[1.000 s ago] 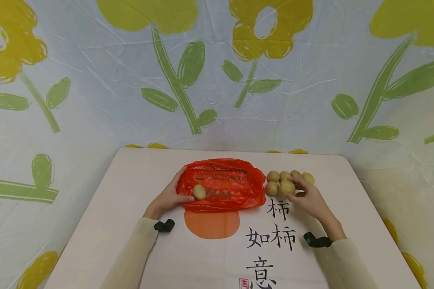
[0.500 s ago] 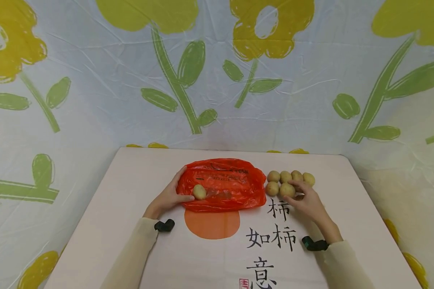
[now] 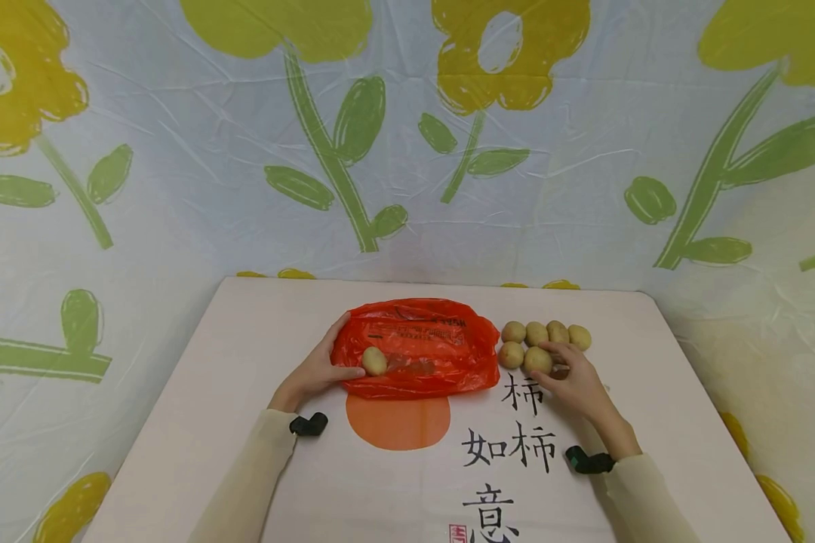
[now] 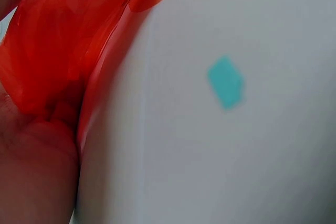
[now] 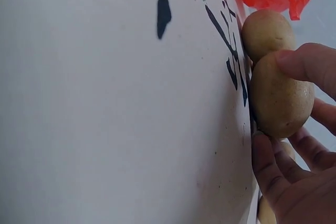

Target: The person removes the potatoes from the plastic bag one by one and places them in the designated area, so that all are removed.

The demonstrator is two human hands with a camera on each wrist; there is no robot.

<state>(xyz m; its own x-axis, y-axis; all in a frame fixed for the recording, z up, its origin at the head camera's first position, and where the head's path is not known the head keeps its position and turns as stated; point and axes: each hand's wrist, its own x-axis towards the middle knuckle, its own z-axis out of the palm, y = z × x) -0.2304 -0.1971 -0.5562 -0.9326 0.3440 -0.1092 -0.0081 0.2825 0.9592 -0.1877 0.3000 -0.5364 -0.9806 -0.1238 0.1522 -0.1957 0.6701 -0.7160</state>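
A red plastic bag (image 3: 424, 351) with dark print lies spread open on the table. My left hand (image 3: 318, 369) grips its left side, the thumb over the near edge and the other fingers along the far side. A potato (image 3: 374, 361) sits in the bag by that thumb. To the right, my right hand (image 3: 576, 381) holds a potato (image 3: 537, 361) between thumb and fingers, at the table. It touches the neighbouring potato (image 3: 512, 354) on its left. In the right wrist view the thumb rests on the held potato (image 5: 282, 98). Red plastic (image 4: 63, 40) covers part of the left hand.
Behind the held potato stands a row of several potatoes, from the leftmost potato (image 3: 513, 332) to the rightmost potato (image 3: 580, 338). The pale table (image 3: 407, 490) bears an orange disc print (image 3: 398, 424) and black characters (image 3: 492, 513). A flowered cloth (image 3: 407, 166) hangs behind.
My right hand has come slightly down and left with its potato, which now sits lower, beside its neighbour in the front row. My left hand and the bag stay in place.
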